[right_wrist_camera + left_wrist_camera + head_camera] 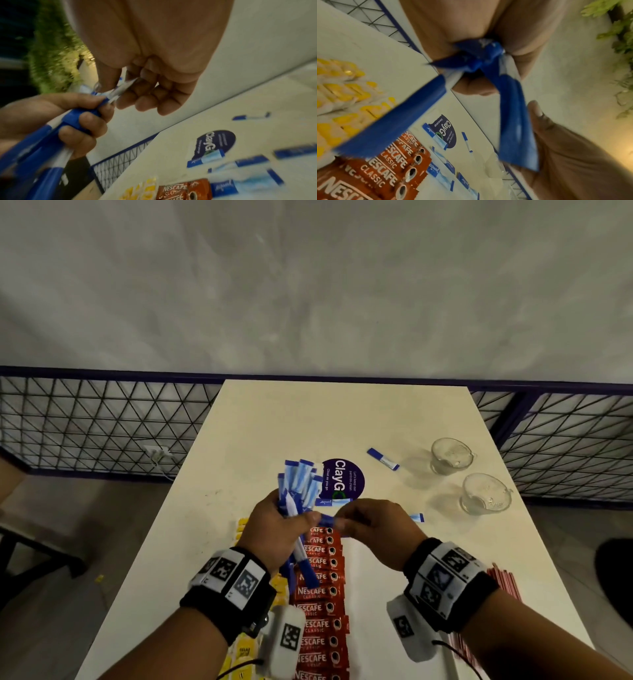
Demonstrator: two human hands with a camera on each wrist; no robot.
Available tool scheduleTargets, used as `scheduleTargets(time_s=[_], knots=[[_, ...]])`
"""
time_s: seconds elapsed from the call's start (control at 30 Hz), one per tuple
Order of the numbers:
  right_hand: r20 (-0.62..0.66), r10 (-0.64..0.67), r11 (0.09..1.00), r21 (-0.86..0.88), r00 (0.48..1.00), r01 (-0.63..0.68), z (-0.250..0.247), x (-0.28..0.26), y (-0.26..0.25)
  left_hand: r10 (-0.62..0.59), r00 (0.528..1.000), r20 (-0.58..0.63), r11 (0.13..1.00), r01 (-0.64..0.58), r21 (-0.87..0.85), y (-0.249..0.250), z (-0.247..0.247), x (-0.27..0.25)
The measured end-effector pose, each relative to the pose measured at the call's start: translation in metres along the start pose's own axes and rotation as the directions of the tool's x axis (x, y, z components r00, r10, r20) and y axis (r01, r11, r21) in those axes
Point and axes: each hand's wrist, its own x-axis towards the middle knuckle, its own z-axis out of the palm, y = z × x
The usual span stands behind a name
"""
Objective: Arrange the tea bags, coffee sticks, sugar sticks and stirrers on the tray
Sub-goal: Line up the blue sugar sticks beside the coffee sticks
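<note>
Two clear glass cups (pixel 451 455) (pixel 486 493) stand on the counter (pixel 274 422). One round dark-blue sticker (pixel 343 479) lies on it. Two hands are in view. At least four blue-and-white sugar sticks (pixel 383 459) lie loose; those in the held bundle (pixel 298 484) overlap too much to count. About ten red coffee sticks (pixel 318 592) show in one row. The yellow tea bags (pixel 242 525) and red stirrers (pixel 505 580) are too hidden to count.

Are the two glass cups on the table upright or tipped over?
Both upright. The far cup and near cup stand on their bases on the table, round rims facing up. Whether they hold anything, cannot tell.
</note>
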Motion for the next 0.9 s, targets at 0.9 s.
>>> scheduleTargets(time_s=[0.9], knots=[[-0.101,0.606,0.781,-0.113,0.789,-0.614,0.038,0.031,0.123,-0.084,0.993,-0.087,0.994,0.090,0.057,-0.039,-0.025,0.001]])
